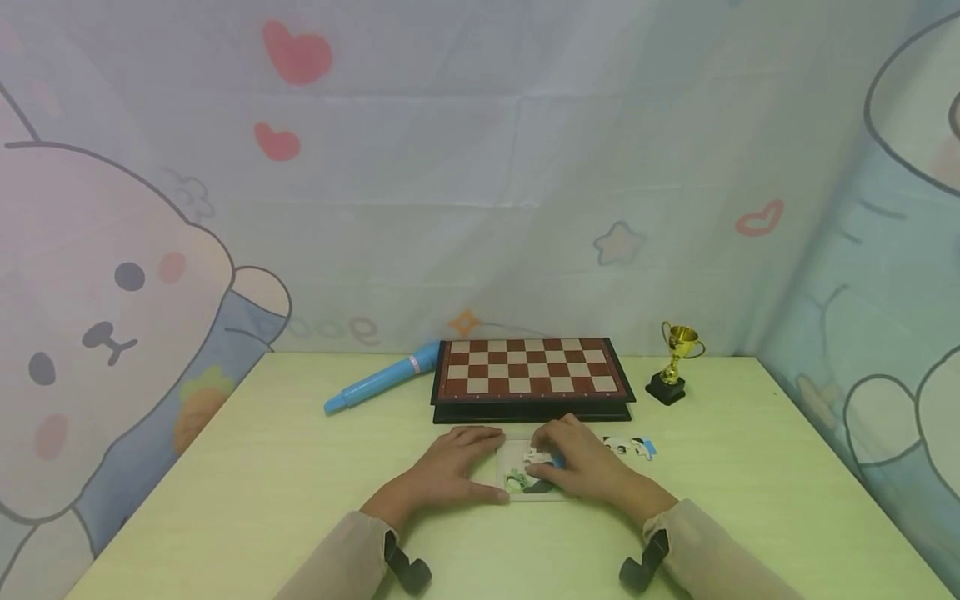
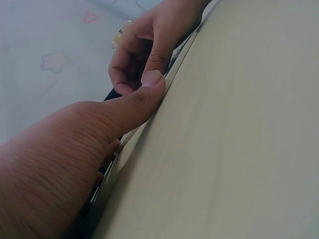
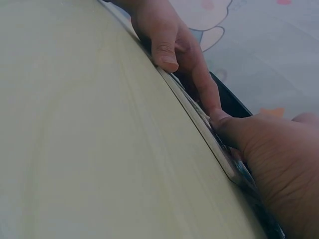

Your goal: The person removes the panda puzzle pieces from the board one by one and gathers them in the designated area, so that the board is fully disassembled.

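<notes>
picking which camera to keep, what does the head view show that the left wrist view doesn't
Only the head view shows the chessboard, the blue tube, the gold trophy, the loose puzzle pieces right of the hands, and the picture on the puzzle tray.

Only the left wrist view shows, close up, the left thumb pressed against the tray's edge and the right hand's curled fingers.

Both show the left hand, the right hand, the tray, the table and the cartoon backdrop.

Both hands (image 3: 234,104) on tray edge (image 3: 199,124) — tabletop (image 3: 89,139)
</notes>
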A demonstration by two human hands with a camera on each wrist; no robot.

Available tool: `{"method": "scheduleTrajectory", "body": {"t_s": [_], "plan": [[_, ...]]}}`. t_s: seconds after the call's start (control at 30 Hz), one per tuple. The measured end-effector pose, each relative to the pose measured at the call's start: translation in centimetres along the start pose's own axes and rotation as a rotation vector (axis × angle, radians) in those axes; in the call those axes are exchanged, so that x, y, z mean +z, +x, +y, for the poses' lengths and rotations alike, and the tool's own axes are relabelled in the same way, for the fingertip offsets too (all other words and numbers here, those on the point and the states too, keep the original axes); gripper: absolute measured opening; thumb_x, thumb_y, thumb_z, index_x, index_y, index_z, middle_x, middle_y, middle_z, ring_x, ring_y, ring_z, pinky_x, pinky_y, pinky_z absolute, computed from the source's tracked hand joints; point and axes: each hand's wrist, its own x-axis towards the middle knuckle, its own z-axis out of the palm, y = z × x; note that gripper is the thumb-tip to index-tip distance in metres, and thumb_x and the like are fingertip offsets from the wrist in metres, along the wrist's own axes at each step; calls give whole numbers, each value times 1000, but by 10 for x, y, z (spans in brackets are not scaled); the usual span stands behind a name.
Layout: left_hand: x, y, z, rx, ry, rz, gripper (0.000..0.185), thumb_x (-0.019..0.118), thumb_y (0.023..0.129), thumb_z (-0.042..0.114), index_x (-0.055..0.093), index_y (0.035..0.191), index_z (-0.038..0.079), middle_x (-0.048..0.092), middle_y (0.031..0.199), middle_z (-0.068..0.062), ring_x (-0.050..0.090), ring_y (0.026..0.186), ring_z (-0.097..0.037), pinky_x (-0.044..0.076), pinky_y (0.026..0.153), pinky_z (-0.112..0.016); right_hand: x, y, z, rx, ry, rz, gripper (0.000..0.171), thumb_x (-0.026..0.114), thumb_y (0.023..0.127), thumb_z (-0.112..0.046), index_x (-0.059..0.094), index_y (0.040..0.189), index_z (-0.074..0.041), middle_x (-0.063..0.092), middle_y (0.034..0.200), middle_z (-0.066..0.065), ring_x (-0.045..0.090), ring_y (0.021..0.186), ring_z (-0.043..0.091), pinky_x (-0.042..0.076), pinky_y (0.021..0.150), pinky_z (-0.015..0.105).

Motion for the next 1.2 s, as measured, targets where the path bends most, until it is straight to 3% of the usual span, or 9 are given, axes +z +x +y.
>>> {"method": "scheduleTrajectory", "body": {"t_s": [0.3, 0.5, 0.7, 1.0, 1.2], "plan": [[2, 0, -1, -2, 8, -10, 94, 57, 83, 80, 39, 156, 24, 36, 159, 7, 28, 148, -24, 23, 118, -55, 0, -2, -2, 20, 105, -14, 41, 70, 93, -48, 63, 122, -22, 57, 107, -15, 52, 95, 5, 52, 82, 30], [1, 1, -2, -2, 10, -5, 94, 57, 83, 79, 39, 157, 24, 36, 159, 7, 27, 148, -23, 23, 118, -55, -1, -3, -2, -77, 132, 23, 37, 72, 94, -38, 64, 127, -24, 60, 111, -16, 55, 95, 3, 53, 82, 30], [1, 0, -3, -3, 17, -2, 94, 56, 83, 80, 39, 156, 24, 36, 159, 7, 27, 148, -23, 23, 118, -54, -1, -2, -1, -172, 152, 54, 31, 73, 95, -29, 65, 123, -20, 61, 100, -14, 57, 82, 7, 52, 72, 25], [1, 0, 0, -3, 18, -2, 94, 57, 83, 79, 39, 156, 24, 36, 159, 7, 27, 148, -23, 23, 118, -54, -3, -3, -3, -172, 182, 61, 30, 72, 96, -26, 65, 123, -15, 61, 97, -15, 56, 78, 6, 51, 68, 25], [2, 0, -1, -7, 12, 1, 93, 59, 83, 77, 40, 156, 24, 37, 159, 7, 27, 148, -23, 23, 118, -55, 0, -2, -1, -220, 200, 86, 24, 72, 96, -20, 68, 120, -17, 64, 95, -14, 56, 77, 1, 52, 65, 24]]}}
